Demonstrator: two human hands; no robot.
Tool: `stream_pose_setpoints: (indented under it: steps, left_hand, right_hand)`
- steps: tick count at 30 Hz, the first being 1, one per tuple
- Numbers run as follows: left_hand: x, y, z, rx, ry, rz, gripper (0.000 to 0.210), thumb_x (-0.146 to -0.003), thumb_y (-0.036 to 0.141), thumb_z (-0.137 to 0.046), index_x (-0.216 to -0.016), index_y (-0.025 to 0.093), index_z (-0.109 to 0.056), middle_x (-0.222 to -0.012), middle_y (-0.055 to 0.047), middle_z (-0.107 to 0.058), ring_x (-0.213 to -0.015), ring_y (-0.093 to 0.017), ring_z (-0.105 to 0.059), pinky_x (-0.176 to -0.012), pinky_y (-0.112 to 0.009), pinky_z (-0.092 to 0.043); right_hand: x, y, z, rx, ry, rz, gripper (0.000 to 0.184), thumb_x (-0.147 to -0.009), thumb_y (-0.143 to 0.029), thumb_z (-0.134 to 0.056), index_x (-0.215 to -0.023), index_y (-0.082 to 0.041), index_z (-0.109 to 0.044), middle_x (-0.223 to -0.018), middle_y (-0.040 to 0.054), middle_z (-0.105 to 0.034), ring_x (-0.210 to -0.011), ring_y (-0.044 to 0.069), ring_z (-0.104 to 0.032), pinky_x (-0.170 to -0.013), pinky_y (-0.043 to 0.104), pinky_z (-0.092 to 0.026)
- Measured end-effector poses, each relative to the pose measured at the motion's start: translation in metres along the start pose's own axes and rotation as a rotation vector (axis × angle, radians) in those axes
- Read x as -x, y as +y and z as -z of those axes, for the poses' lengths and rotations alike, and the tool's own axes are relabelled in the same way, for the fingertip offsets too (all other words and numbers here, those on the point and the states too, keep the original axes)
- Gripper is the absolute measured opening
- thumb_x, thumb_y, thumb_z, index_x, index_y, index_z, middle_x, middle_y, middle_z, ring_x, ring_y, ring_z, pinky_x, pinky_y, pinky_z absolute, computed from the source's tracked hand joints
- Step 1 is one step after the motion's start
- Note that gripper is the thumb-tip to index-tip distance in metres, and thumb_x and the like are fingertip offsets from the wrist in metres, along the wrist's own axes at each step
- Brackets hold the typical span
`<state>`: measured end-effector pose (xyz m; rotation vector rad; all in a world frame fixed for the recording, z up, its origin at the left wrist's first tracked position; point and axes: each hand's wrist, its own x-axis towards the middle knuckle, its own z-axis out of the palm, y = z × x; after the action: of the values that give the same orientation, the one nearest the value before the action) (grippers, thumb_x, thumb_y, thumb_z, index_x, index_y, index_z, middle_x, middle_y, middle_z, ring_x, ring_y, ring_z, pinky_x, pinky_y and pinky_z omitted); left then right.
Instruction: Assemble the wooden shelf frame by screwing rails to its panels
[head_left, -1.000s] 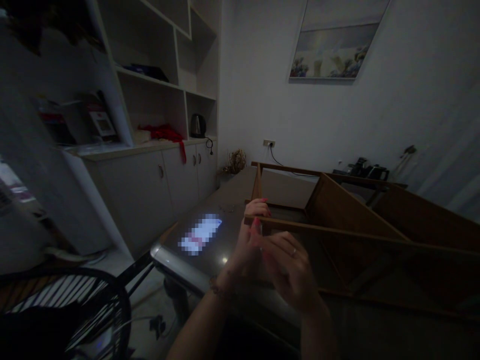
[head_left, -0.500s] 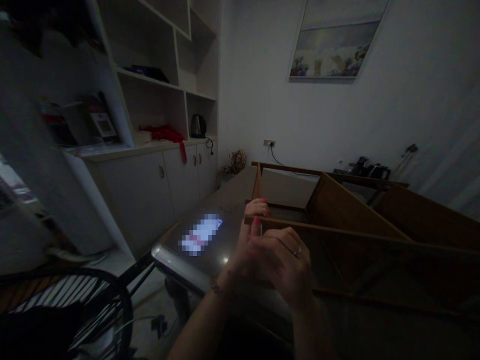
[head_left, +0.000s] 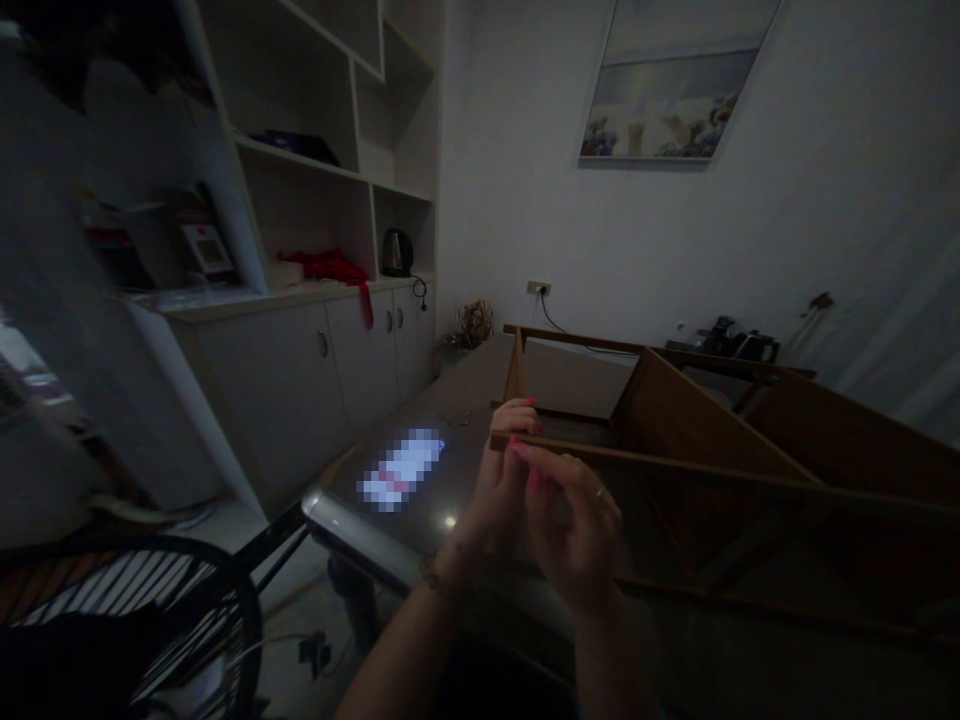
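Note:
A brown wooden shelf frame lies on its side across the table, with slanting boards between its long rails. My left hand is wrapped round the near left end of the frame, its fingertips over the near rail. Close beside it, my right hand, with a ring on one finger, has its fingertips drawn together at the rail's end. The index fingertip is against or just in front of the rail. Anything between these fingers is too small or dark to make out.
A phone with a lit, blurred screen lies on the table to the left. A black fan stands at the lower left. White cabinets line the left wall, with a kettle on them.
My right hand has turned, and its index finger has moved up to the rail's end. My left hand and the shelf frame have stayed in place.

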<state>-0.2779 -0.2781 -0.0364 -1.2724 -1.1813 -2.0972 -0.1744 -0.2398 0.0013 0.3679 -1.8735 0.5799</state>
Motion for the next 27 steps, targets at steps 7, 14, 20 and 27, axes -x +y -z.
stream_pose_setpoints:
  steps: [7,14,20,27]
  left_hand:
    - [-0.003,-0.003,0.001,-0.036,-0.013,-0.055,0.034,-0.101,0.044,-0.030,-0.089,0.021,-0.053,-0.096,-0.007,-0.057,-0.114,-0.024,-0.052,-0.103,-0.048,-0.041]
    - [-0.001,-0.004,0.002,-0.065,-0.016,-0.065,0.032,-0.102,0.041,-0.029,-0.091,0.021,-0.053,-0.096,-0.007,-0.056,-0.108,-0.022,-0.053,-0.102,-0.044,-0.041]
    - [-0.002,0.004,0.003,-0.053,-0.025,-0.026,0.029,-0.101,0.037,-0.030,-0.091,0.022,-0.053,-0.094,-0.006,-0.055,-0.104,-0.021,-0.052,-0.102,-0.044,-0.041]
    - [-0.003,0.001,0.001,-0.045,-0.009,-0.054,0.029,-0.101,0.038,-0.031,-0.093,0.022,-0.053,-0.094,-0.006,-0.056,-0.108,-0.022,-0.052,-0.103,-0.046,-0.040]
  right_hand:
    - [0.007,0.002,0.002,-0.195,0.008,-0.110,0.022,-0.094,-0.012,-0.054,-0.108,-0.025,-0.065,-0.087,-0.0007,-0.069,-0.076,0.010,-0.064,-0.070,0.023,-0.051]
    - [0.018,0.004,-0.002,-0.164,0.150,-0.154,0.009,-0.090,-0.017,-0.064,-0.097,-0.023,-0.064,-0.082,-0.0019,-0.072,-0.071,0.010,-0.069,-0.061,0.018,-0.053]
    - [0.017,0.007,-0.002,-0.012,0.134,-0.007,0.007,-0.087,-0.015,-0.068,-0.088,-0.020,-0.063,-0.075,-0.0004,-0.069,-0.067,0.012,-0.066,-0.062,0.023,-0.052]
    - [0.013,0.003,0.000,0.173,0.185,0.099,0.009,-0.089,-0.012,-0.063,-0.093,-0.019,-0.062,-0.073,-0.0002,-0.070,-0.061,0.011,-0.064,-0.061,0.023,-0.050]
